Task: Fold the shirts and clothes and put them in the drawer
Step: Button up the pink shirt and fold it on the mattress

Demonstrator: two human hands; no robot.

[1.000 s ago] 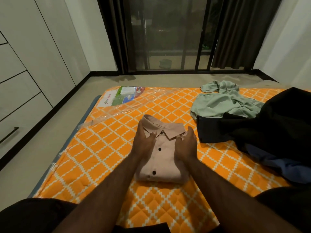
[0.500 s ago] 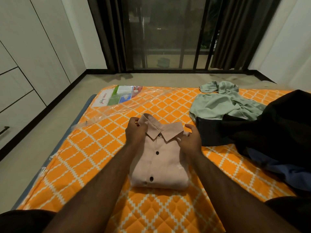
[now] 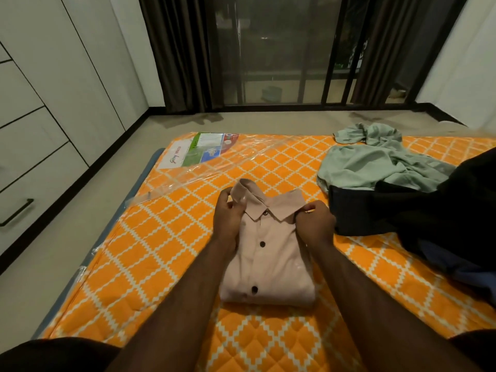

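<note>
A folded pale pink shirt [image 3: 271, 261] with dark buttons lies in the middle of the orange patterned mattress [image 3: 161, 251]. My left hand [image 3: 228, 216] pinches the left side of its collar. My right hand [image 3: 315, 224] pinches the right collar tip. To the right lies a crumpled pale green garment [image 3: 375, 162], with a heap of black clothes [image 3: 434, 210] and a dark blue piece [image 3: 456, 267] beside it. White drawers [image 3: 35, 167] with a dark handle [image 3: 16, 213] stand along the left wall.
Loose clear plastic wrap with a printed label [image 3: 201, 151] covers the mattress's far left corner. Bare floor runs between mattress and drawers. A dark glass sliding door [image 3: 281, 49] with curtains fills the far wall.
My hands moved from pressing flat on the shirt's front up to its collar and now pinch both collar sides. The view tilted slightly.
</note>
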